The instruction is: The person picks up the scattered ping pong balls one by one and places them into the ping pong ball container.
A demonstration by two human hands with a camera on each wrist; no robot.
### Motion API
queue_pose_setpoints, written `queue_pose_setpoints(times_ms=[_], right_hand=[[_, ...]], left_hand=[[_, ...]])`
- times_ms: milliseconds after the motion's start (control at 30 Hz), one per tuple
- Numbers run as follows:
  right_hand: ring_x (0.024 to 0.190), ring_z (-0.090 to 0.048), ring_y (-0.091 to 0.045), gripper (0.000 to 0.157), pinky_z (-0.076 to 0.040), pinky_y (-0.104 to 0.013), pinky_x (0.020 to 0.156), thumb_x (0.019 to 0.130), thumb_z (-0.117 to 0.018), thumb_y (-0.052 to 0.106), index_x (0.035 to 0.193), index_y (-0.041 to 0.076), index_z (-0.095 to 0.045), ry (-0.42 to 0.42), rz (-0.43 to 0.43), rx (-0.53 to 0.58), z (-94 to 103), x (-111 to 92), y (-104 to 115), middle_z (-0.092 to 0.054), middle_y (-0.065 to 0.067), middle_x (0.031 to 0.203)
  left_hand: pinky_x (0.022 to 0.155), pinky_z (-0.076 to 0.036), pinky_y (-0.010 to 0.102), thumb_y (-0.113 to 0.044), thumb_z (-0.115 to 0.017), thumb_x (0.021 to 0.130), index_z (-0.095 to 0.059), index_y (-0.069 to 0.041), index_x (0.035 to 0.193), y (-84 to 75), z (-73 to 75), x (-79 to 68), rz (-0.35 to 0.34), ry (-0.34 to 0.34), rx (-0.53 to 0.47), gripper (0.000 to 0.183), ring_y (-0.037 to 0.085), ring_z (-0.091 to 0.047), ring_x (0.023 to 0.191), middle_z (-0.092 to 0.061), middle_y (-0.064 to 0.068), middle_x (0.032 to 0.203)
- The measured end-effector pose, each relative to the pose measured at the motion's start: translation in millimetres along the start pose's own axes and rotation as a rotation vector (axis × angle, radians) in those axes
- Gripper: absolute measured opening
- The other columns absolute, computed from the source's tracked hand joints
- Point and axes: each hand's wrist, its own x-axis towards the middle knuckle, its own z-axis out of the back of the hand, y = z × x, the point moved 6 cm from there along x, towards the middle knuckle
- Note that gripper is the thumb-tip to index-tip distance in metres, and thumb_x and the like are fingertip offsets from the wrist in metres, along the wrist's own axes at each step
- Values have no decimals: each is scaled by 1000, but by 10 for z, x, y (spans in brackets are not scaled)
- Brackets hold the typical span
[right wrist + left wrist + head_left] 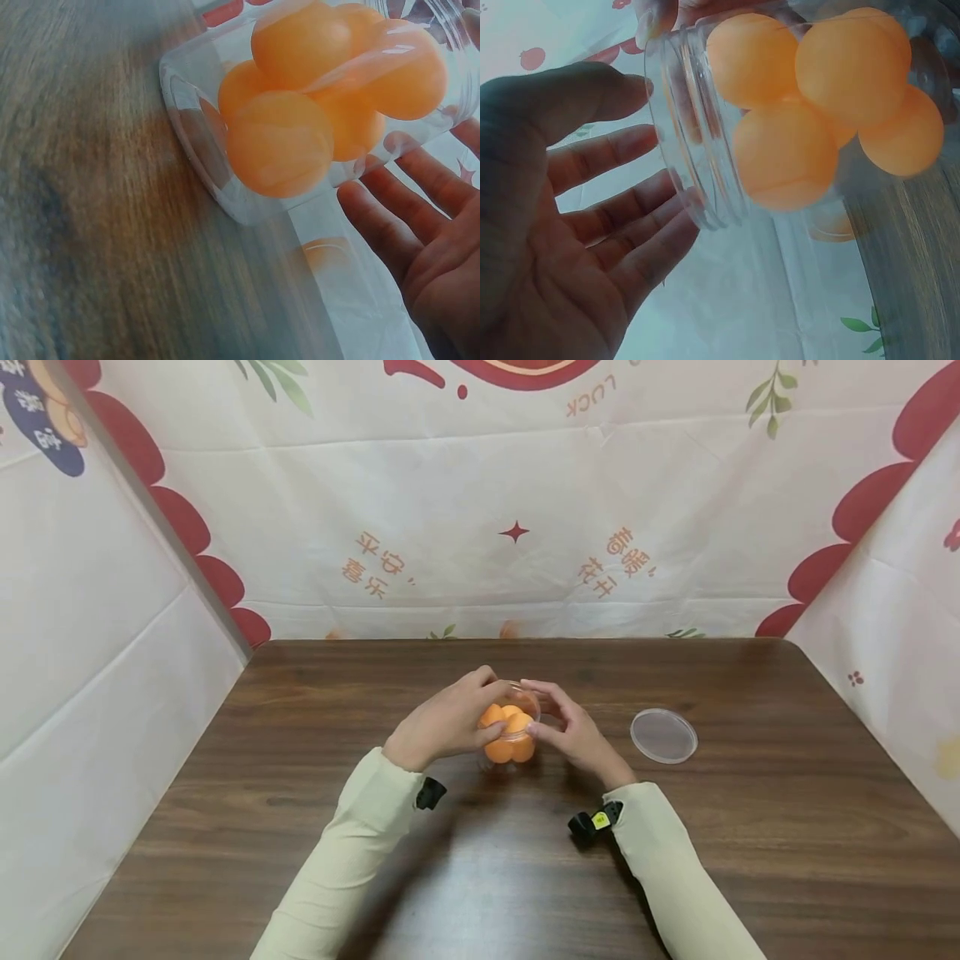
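Note:
Between the two hands a clear plastic jar (529,703) stands on the table, holding several orange table tennis balls (512,747). Its threaded rim (694,127) shows in the left wrist view, with the left hand's fingers and thumb spread around it. From the left side, the left hand (453,718) grips the jar near its top. The right hand (576,735) holds the opposite side, thumb in front and fingers behind. In the right wrist view, its fingertips (371,169) touch the jar wall, and the balls sit above the jar's base. A clear round lid (663,737) lies right of the right hand.
The brown wooden table (315,827) reaches back to a white printed cloth (480,485) hanging behind it. More of this cloth hangs along the left and right sides. Both wrists wear small black cameras (429,793).

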Motion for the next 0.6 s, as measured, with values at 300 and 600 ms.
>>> queue_pose_setpoints(times_ms=[300, 600], right_hand=[[119, -53, -36, 56, -49, -48, 93, 93, -62, 22, 142, 11, -36, 19, 10, -36, 9, 41, -7, -50, -18, 133], [126, -47, -40, 57, -41, -55, 99, 98, -52, 13, 147, 5, -25, 136, -96, -110, 170, 103, -24, -44, -24, 140]], left_hand=[[82, -50, 29, -15, -63, 89, -51, -6, 129, 126, -13, -31, 51, 1, -45, 43, 18, -54, 95, -53, 10, 120], [103, -42, 38, -26, -64, 90, -38, 2, 138, 325, -66, -14, 94, -13, -53, 61, 28, -47, 125, -43, 18, 140]])
